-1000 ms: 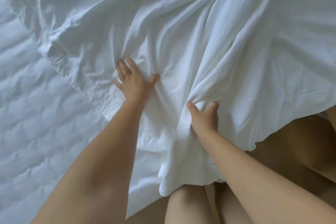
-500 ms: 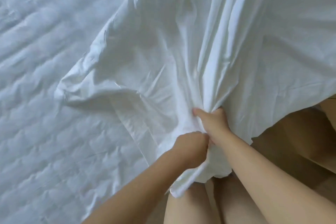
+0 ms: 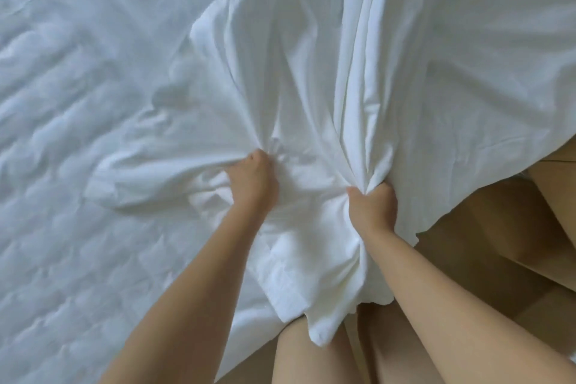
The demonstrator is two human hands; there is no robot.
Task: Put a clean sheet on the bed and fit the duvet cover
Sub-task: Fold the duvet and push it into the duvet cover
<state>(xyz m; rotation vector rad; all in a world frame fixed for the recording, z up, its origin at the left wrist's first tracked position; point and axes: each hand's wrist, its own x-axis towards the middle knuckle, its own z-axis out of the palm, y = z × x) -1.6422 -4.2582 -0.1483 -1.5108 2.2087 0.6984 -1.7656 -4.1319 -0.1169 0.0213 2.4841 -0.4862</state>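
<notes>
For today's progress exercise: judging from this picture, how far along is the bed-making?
Done: the white sheet is on the bed. In hand: left hand and right hand each grip a bunch of it. Left: it lies crumpled, the quilted mattress is bare beside it, and no duvet cover shows.

Left hand (image 3: 254,185) and right hand (image 3: 372,207) each grip bunched folds of the white sheet (image 3: 311,87), apparently blurred, at the near edge of the quilted mattress (image 3: 78,165).
</notes>
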